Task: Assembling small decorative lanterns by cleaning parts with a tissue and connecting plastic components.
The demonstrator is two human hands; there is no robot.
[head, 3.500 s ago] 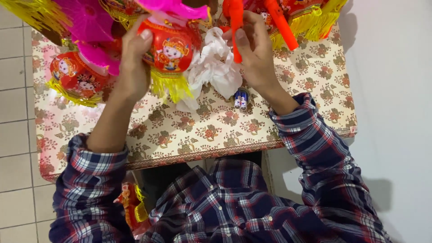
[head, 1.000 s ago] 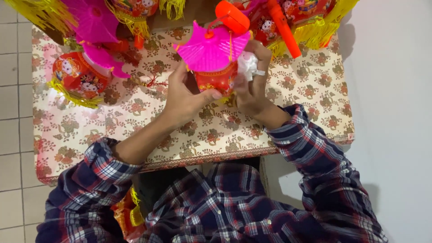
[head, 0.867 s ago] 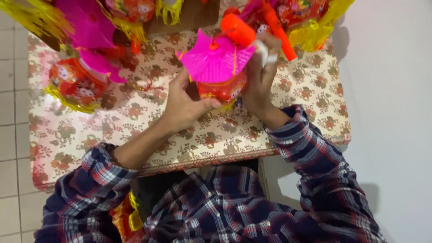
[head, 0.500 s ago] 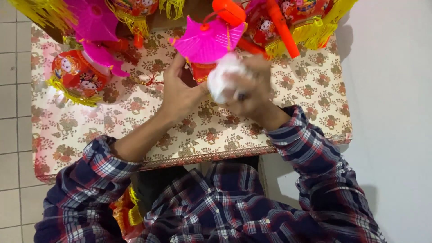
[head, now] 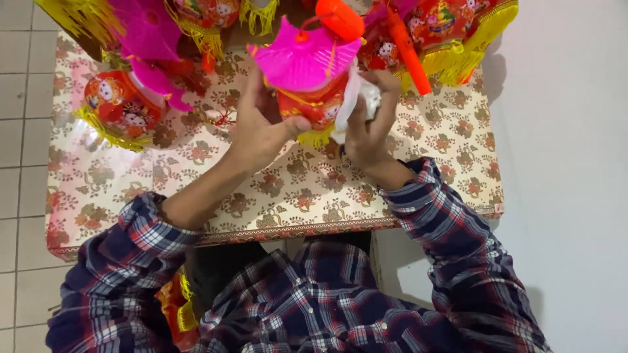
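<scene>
View from above: 1 small table (head: 418,196) covered with a cream floral-patterned cloth, standing on a floor (head: 23,98) of pale square tiles at left, with a plain white wall (head: 569,163) at right, evenly lit.

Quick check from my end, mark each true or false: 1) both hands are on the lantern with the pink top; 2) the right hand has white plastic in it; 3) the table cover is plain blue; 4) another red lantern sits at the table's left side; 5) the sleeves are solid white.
1) True: the left hand and the right hand both grip the red lantern with the pink top.
2) True: crumpled white plastic sits between the right hand and the lantern.
3) False: the table cover is cream with a floral print.
4) True: a red lantern with yellow fringe lies there.
5) False: the sleeves are dark plaid.
</scene>
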